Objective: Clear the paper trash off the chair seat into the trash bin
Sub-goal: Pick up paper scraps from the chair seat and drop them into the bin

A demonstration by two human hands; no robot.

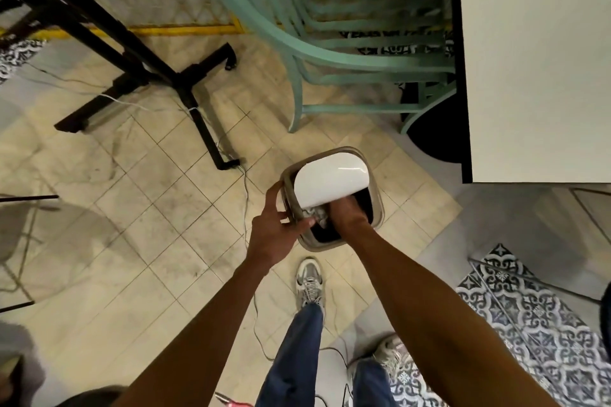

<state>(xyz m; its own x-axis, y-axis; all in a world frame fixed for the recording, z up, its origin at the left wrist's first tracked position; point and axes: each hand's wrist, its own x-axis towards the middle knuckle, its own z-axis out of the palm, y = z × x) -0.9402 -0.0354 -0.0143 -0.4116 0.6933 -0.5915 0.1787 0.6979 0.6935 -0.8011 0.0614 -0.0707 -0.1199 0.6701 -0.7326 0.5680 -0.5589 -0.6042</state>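
A small grey trash bin (379,205) with a white swing lid (330,180) stands on the tiled floor in front of my feet. My left hand (274,228) grips the bin's left rim, thumb on the edge. Inside the dark opening under the tilted lid, my right hand (347,213) reaches in with curled fingers around crumpled white paper (317,215). The teal chair (317,53) stands behind the bin; its slatted seat shows no paper that I can make out.
A white table (535,59) fills the right side, its black round base (439,142) near the chair. A black table frame (139,69) and loose cables (246,195) lie to the left. A patterned tile strip (535,317) runs at lower right.
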